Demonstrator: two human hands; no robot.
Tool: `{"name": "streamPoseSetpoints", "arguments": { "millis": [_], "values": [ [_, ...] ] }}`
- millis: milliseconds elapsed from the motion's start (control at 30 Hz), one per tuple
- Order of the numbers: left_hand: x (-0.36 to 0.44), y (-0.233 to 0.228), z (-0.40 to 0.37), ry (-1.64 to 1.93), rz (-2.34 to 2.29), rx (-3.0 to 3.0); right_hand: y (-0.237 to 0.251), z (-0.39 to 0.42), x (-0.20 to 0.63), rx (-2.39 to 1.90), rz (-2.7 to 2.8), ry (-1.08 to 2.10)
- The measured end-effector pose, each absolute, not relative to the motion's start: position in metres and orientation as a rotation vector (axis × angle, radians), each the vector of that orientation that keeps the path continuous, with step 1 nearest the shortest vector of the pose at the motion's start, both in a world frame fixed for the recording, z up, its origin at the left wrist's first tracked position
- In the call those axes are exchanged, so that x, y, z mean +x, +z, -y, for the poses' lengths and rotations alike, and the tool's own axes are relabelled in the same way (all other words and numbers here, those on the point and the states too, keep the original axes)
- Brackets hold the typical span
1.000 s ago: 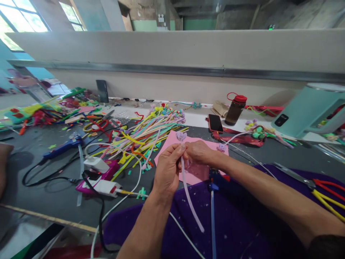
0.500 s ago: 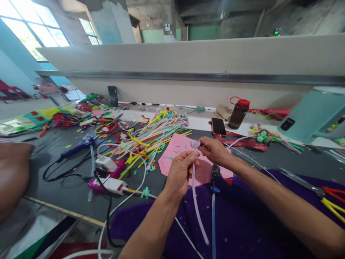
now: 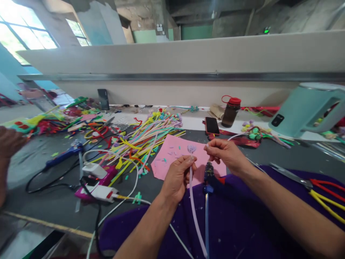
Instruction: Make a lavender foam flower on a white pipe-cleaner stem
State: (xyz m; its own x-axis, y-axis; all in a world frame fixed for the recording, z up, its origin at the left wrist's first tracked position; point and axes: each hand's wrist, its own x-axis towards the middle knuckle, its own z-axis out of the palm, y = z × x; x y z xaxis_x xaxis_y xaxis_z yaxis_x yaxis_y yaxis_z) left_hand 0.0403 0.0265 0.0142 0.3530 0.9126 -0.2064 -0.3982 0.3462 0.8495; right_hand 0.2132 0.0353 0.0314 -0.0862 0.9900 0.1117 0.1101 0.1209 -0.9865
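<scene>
The left hand (image 3: pixel 176 176) is pinching a pale lilac stem (image 3: pixel 194 212) between thumb and fingers, clamped just under the small lilac flower (image 3: pixel 191 148) at its top. The stem is hanging down from the fist across a purple cloth (image 3: pixel 237 219) that is covering the near edge of the surface (image 3: pixel 48 201). The right hand (image 3: pixel 225 153) is hovering just to the right of the flower, with fingertips drawn together; whether they are gripping anything is too small to tell. Both hands are working above a pink sheet (image 3: pixel 167 162) that is lying flat on the surface, dotted with small scraps.

A blue tool (image 3: pixel 208 176) is lying between the two wrists, its shaft running down over the cloth. To the left of the sheet, a heap of coloured stems (image 3: pixel 145 138) is spreading out in a fan. Nearer the left edge, a blue glue gun (image 3: pixel 64 153) is resting with its black cord looping beside it, and a white plug (image 3: pixel 101 190) is sitting on a magenta case. Beyond the sheet, a phone (image 3: pixel 211 126) is lying face up next to a brown bottle (image 3: pixel 230 111) with a red cap. A teal kettle (image 3: pixel 307 109) is standing at the far right. Red and yellow stems (image 3: pixel 326 196) are lying on the cloth at the right. Another person's hand (image 3: pixel 9 142) is showing blurred at the left edge.
</scene>
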Motion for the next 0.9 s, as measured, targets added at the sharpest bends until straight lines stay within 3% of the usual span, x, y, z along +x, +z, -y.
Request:
{"name": "streamPoseSetpoints", "arguments": {
  "millis": [167,600,900],
  "values": [
    [0.046,0.013,-0.023,0.901,-0.764,0.796,0.023,-0.025,0.214,-1.017,1.242,1.325],
    [0.048,0.01,-0.024,0.873,-0.85,0.809,0.018,-0.018,0.209,-1.057,1.131,1.424],
    [0.051,0.01,-0.024,0.859,-0.904,0.821,0.022,-0.018,0.214,-1.168,1.526,1.328]
  ]
}}
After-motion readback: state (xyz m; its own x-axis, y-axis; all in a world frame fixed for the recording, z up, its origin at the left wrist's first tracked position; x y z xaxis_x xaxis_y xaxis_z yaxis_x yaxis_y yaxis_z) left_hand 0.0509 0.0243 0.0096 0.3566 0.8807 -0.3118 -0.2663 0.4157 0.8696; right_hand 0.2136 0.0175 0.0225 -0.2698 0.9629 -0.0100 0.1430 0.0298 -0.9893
